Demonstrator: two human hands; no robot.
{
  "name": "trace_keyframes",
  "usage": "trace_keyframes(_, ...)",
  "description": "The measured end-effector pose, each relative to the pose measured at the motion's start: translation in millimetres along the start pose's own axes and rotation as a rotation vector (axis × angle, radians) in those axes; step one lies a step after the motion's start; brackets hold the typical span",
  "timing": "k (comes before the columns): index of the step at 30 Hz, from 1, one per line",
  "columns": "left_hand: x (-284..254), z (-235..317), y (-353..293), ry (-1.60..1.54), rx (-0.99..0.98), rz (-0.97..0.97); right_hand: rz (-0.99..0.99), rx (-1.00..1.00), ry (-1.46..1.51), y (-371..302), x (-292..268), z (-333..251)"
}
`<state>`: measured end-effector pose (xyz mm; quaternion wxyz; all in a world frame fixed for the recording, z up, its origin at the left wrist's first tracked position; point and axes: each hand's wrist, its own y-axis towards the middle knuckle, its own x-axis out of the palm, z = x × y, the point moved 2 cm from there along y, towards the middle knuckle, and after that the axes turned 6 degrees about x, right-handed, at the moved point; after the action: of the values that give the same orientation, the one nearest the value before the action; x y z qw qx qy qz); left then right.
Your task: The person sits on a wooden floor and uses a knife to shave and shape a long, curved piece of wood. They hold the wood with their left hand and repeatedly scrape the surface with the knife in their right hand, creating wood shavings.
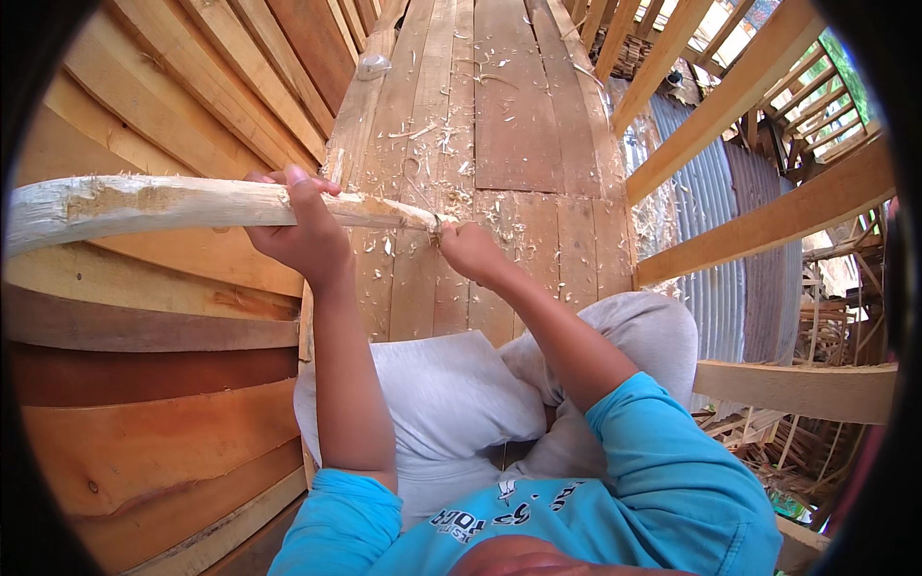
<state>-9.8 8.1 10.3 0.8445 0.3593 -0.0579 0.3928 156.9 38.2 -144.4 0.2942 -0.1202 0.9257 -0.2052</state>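
Note:
A long pale wooden pole [163, 202], stripped of bark and with rough brownish patches, lies crosswise in front of me, from the left edge to the middle. My left hand [305, 228] is closed around it, partway along. The pole narrows to a whittled end [408, 213] just right of that hand. At this tip my right hand [469, 252] is closed in a fist. A small dark sliver shows between fist and wood; whatever the fingers hold is mostly hidden.
Pale shavings [423, 144] litter the plank floor [519, 144] beyond my hands. A plank wall [144, 422] rises on the left. Wooden railings [768, 230] run along the right, with corrugated metal sheets [715, 221] below. A small clear object [374, 66] sits far left on the floor.

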Motion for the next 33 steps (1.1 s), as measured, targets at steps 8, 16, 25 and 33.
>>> trace_keyframes(8, 8.2, 3.5, -1.0, -0.011, 0.027, -0.066, -0.084, 0.043, 0.109, 11.0, -8.9, 11.7)
trace_keyframes(16, -3.7, -0.6, 4.0, 0.003, 0.066, -0.056, -0.07, -0.115, -0.062, -26.5, -10.9, -40.3)
trace_keyframes(25, -6.5, 1.6, 3.9, 0.036, 0.034, -0.009, -0.047, -0.136, -0.079, -43.8, -13.9, -59.6)
trace_keyframes(33, 7.5, 2.4, 1.2, -0.038, 0.042, -0.049, -0.054, 0.097, -0.033, 2.1, -6.2, 1.5)
